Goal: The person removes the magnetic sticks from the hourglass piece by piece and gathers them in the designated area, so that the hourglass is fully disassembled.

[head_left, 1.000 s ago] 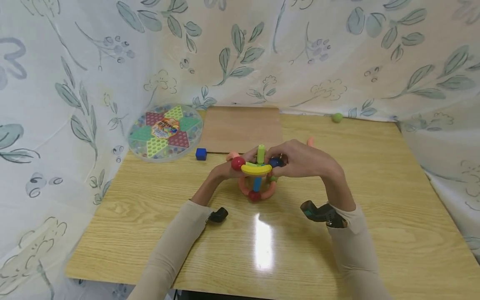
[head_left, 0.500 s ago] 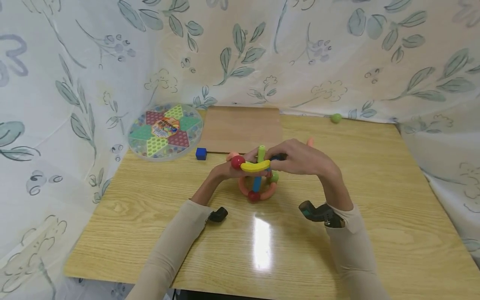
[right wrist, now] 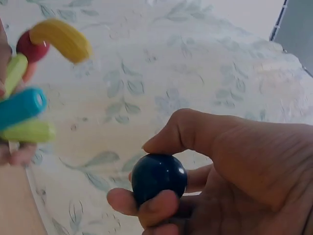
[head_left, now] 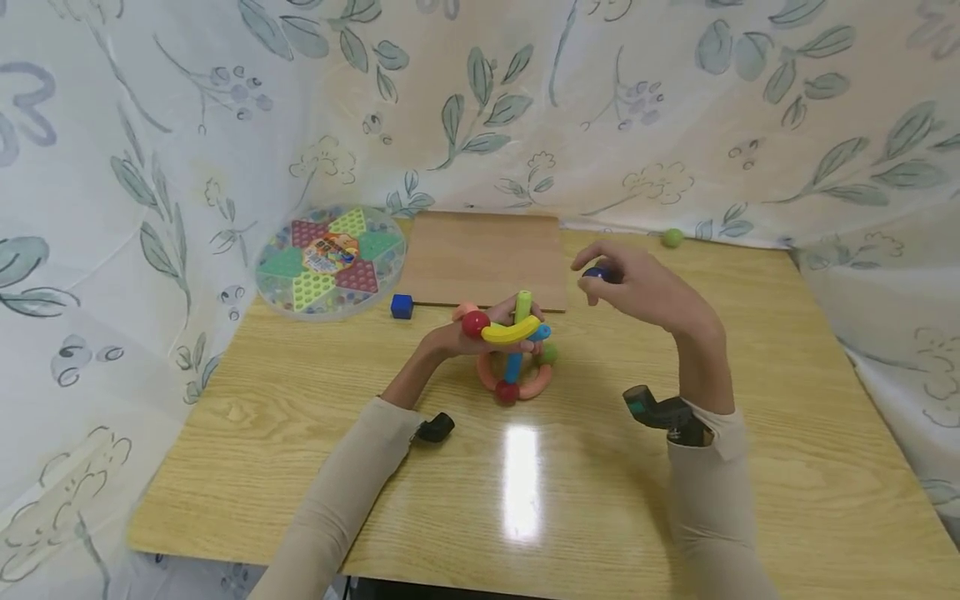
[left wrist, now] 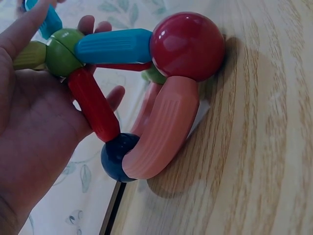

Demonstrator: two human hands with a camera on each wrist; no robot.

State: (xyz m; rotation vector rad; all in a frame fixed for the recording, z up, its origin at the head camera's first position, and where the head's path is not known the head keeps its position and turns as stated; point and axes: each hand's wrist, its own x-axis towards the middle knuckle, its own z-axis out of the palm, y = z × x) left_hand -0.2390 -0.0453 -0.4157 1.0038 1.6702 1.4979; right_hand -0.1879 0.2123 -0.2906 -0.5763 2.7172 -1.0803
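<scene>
My left hand (head_left: 453, 340) holds a toy frame of magnetic rods and balls near the table's middle. In the left wrist view, its fingers are around a green ball (left wrist: 64, 53) and the rods joined to it. Below, a big red ball (left wrist: 188, 46), a salmon curved rod (left wrist: 164, 129) and a dark blue ball (left wrist: 120, 157) form the base. On top, a yellow curved rod (head_left: 512, 333) joins a red ball (head_left: 476, 324); its other end is free, near a light blue rod (right wrist: 24, 105). My right hand (head_left: 648, 287) pinches a loose dark blue ball (right wrist: 159, 178), apart from the frame.
A round marble-game board (head_left: 330, 257) lies at the back left, beside a brown wooden board (head_left: 487, 254). Near that board's front left corner is a blue cube (head_left: 402, 307). A green ball (head_left: 672, 238) sits at the back edge by the patterned cloth.
My right hand has drawn the dark blue ball off the frame and moved it right and farther back. The light blue rod's end is now exposed. My left hand stays in place.
</scene>
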